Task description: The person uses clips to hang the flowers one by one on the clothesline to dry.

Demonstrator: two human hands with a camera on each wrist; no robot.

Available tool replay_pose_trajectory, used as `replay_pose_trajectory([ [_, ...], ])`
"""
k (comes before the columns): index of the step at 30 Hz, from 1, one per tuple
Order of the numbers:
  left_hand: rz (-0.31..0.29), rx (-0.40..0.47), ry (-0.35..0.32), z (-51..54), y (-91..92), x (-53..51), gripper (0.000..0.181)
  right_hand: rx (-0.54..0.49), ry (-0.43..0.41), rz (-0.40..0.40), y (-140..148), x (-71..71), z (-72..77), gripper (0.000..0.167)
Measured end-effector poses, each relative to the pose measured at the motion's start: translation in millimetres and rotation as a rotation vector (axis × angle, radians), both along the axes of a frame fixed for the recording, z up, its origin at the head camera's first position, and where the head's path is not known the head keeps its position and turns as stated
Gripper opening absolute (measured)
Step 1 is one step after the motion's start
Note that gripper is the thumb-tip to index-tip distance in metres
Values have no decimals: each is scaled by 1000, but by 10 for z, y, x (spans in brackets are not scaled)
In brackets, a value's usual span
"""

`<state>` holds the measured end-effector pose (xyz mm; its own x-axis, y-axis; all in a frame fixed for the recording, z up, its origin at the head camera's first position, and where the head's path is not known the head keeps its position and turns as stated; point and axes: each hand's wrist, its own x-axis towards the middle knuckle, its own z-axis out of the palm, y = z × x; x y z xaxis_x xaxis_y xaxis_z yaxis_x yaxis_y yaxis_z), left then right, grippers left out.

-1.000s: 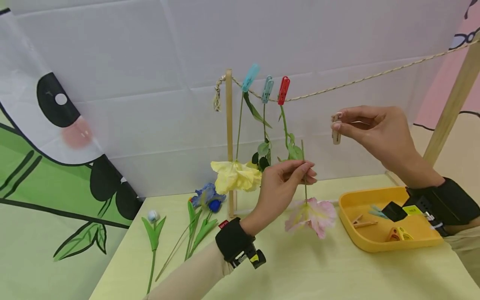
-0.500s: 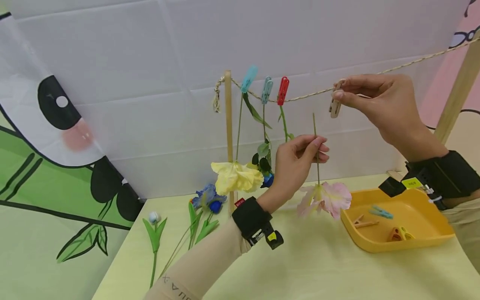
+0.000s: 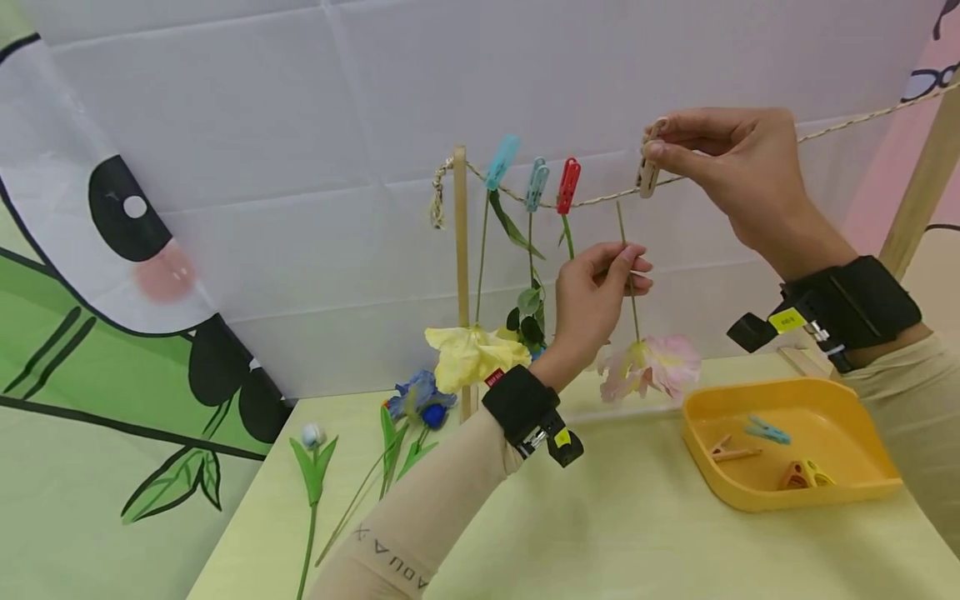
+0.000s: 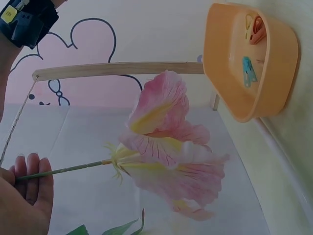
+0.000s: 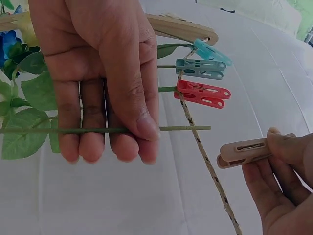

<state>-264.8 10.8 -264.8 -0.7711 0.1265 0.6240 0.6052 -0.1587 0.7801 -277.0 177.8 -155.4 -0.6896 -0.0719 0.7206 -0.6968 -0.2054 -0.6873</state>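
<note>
The pink flower [image 3: 658, 363] is being pinched mid-stem by left fingers [image 3: 618, 272], the clothespin [image 3: 647, 173] by right fingers [image 3: 684, 159], seemingly leaving the stem tip [image 5: 204, 128] free.

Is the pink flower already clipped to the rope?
No, the left hand holds its stem, and the beige clothespin in the right hand is apart from it.

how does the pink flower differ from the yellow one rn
The pink flower has pale pink petals with yellow toward the centre, while the yellow flower looks yellow all over. The pink flower's stem is held in the left hand, with no clip on it; the yellow flower's stem hangs from a bright blue clip on the rope. Both hang bloom-down on thin stems.
</note>
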Motion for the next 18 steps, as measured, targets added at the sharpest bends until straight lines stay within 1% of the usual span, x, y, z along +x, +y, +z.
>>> replay_pose_trajectory([
  [6,14,28,-5,31,43,-62,22,-52,-31,89,-50,-123,14,27],
  [9,30,42,-2,49,54,-79,21,-71,-57,115,-65,-157,2,27],
  [12,48,49,-5,68,55,-100,21,-68,-88,125,-87,-182,-13,27],
  [18,69,46,-40,100,57,-129,22,-43,-135,113,-130,-216,-24,29],
])
